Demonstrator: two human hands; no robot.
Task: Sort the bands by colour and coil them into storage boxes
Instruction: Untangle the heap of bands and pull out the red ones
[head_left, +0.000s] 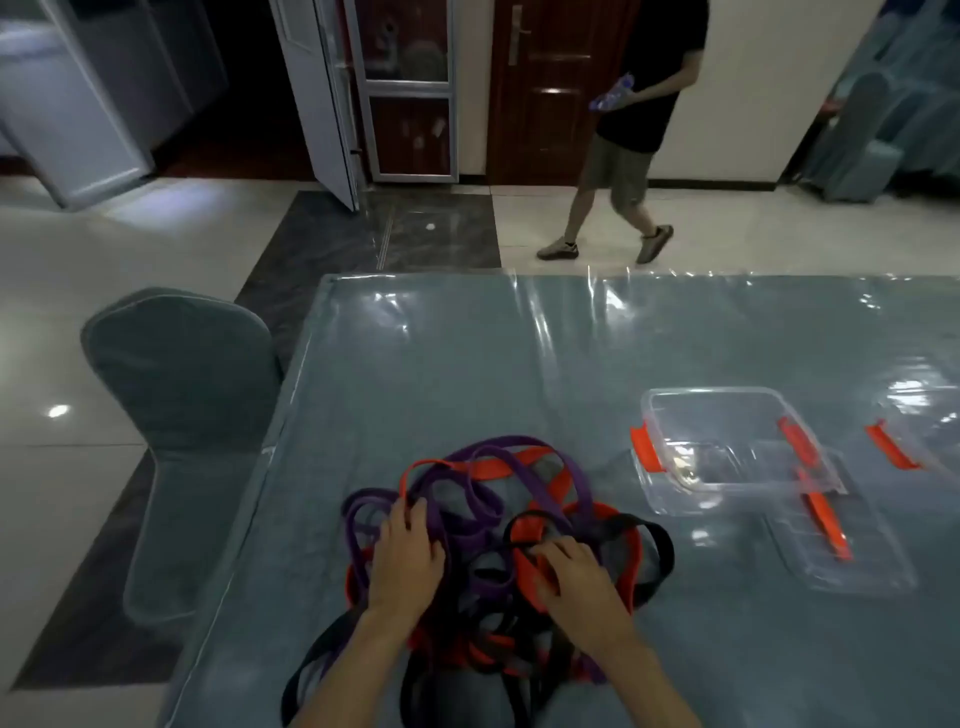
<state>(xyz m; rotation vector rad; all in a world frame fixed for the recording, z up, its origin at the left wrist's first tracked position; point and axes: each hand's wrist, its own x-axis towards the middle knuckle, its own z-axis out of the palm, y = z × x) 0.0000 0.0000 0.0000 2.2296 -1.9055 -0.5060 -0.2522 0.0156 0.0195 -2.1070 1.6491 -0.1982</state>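
Observation:
A tangled heap of bands lies on the table in front of me: purple bands (483, 499), orange bands (491, 467) and black bands (657, 551) looped through one another. My left hand (405, 561) rests on the heap's left side, fingers spread over purple loops. On the right of the heap, the curled fingers of my right hand (571, 577) pinch an orange band. A clear storage box (727, 447) with orange clips stands empty to the right of the heap. Its clear lid (841, 545) lies flat in front of it.
The table (467, 353) has a blue-grey cloth under clear plastic. A second clear box (919, 431) shows at the right edge. A covered chair (182, 415) stands at the table's left side. A person (634, 130) walks across the tiled floor beyond the table.

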